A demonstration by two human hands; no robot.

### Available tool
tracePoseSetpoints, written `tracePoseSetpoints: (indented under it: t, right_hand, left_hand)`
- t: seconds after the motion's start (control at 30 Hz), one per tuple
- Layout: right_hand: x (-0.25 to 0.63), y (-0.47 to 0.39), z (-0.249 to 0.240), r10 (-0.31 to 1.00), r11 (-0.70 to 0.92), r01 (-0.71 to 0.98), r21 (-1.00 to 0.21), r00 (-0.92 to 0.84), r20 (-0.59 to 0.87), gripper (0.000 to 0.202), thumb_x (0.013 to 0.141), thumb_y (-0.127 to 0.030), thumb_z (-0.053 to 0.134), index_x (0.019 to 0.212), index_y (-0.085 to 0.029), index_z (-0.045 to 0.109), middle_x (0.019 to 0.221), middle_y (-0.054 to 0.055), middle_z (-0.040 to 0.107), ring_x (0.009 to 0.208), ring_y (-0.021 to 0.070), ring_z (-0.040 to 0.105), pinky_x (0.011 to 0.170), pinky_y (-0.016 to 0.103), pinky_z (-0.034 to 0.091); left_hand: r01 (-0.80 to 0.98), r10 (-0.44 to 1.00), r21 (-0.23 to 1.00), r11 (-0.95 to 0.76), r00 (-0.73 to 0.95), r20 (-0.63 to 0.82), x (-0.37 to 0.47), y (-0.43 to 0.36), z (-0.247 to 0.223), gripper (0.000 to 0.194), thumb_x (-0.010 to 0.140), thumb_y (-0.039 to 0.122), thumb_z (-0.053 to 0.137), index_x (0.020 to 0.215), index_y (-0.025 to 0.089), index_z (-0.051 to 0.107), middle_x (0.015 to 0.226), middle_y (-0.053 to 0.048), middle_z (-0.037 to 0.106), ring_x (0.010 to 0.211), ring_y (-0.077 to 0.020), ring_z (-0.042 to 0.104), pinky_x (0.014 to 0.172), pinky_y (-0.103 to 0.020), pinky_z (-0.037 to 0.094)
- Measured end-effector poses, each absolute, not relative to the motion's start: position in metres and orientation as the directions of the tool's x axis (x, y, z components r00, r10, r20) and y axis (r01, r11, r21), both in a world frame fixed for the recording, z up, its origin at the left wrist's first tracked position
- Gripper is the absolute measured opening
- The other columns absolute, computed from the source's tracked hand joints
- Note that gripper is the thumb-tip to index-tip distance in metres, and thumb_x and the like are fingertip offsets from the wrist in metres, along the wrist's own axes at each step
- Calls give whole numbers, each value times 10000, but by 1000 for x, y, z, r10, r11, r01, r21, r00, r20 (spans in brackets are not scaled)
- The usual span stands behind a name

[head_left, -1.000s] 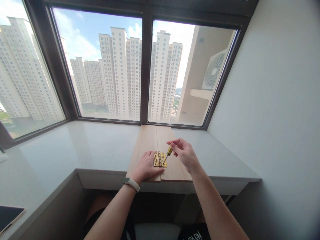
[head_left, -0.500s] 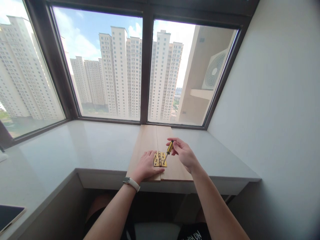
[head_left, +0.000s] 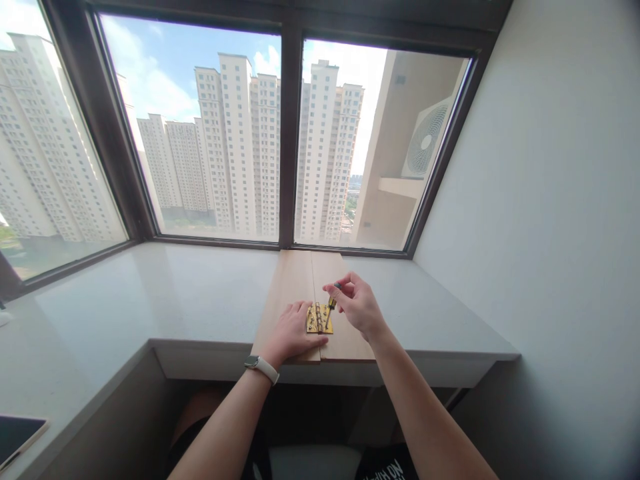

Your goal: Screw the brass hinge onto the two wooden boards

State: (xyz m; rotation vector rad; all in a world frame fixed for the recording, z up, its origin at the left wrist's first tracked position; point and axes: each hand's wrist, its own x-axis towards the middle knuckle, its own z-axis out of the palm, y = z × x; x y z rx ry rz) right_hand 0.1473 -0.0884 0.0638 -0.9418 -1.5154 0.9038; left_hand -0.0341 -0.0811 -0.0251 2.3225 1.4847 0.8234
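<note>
A brass-coloured hinge lies unfolded across the seam between two pale wooden boards, with small screws showing on its leaves. My left hand rests flat on the left board, its fingers apart, thumb and fingers around the hinge's left side. My right hand is closed round the handle of a small screwdriver with yellow and black colouring. Its shaft slants down to the hinge's right leaf, and the tip is at a screw near the lower part. Whether the tip sits in the screw head is too small to tell.
The boards lie on a white counter that runs up to dark-framed windows. A dark flat device is at the lower left edge. A white wall rises at the right.
My right hand has turned and shifted slightly left, bringing the screwdriver more upright, with the tip still at the hinge's right leaf. My left hand stays where it was.
</note>
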Motion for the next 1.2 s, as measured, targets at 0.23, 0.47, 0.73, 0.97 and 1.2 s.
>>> tracePoseSetpoints:
  t: [0.23, 0.47, 0.73, 0.97, 1.2]
  right_hand:
    - [150, -92, 67, 895, 416, 113, -902, -227, 384, 399, 848, -575, 661, 1025, -229, 573, 872, 31, 686, 615, 127, 566, 580, 286, 491]
    - [150, -88, 66, 893, 406, 120, -906, -263, 366, 362, 927, -539, 551, 1060, -217, 651, 971, 64, 696, 598, 109, 539, 618, 303, 488]
    - [144, -88, 61, 899, 435, 148, -888, -118, 421, 375, 797, -552, 723, 839, -220, 555, 805, 45, 694, 587, 141, 556, 516, 281, 450]
    - [145, -90, 62, 893, 426, 118, -897, -210, 397, 417, 791, -566, 721, 989, -238, 558, 831, 15, 670, 607, 136, 576, 540, 275, 475]
    - [149, -86, 62, 885, 419, 143, -897, -286, 368, 376, 947, -527, 519, 1102, -210, 649, 989, 65, 693, 575, 93, 529, 598, 282, 484]
  left_hand:
    - [744, 887, 491, -453, 323, 329, -35, -80, -26, 900, 682, 654, 713, 1422, 235, 419, 1381, -127, 523, 1287, -352, 456, 1103, -456, 350]
    - [747, 891, 492, -446, 321, 321, -34, -81, -24, 880, 683, 651, 716, 1412, 249, 432, 1369, -123, 532, 1283, -353, 456, 1100, -458, 342]
    - [744, 876, 474, -471, 331, 351, -35, -78, -30, 909, 690, 677, 694, 1429, 227, 416, 1375, -128, 523, 1274, -352, 458, 1093, -453, 361]
    - [749, 879, 471, -466, 330, 344, -35, -77, -30, 916, 692, 679, 689, 1436, 226, 406, 1379, -130, 519, 1271, -355, 461, 1088, -456, 366]
    - [754, 879, 466, -464, 326, 348, -36, -77, -32, 911, 683, 675, 702, 1424, 224, 423, 1364, -125, 528, 1252, -352, 470, 1082, -446, 367]
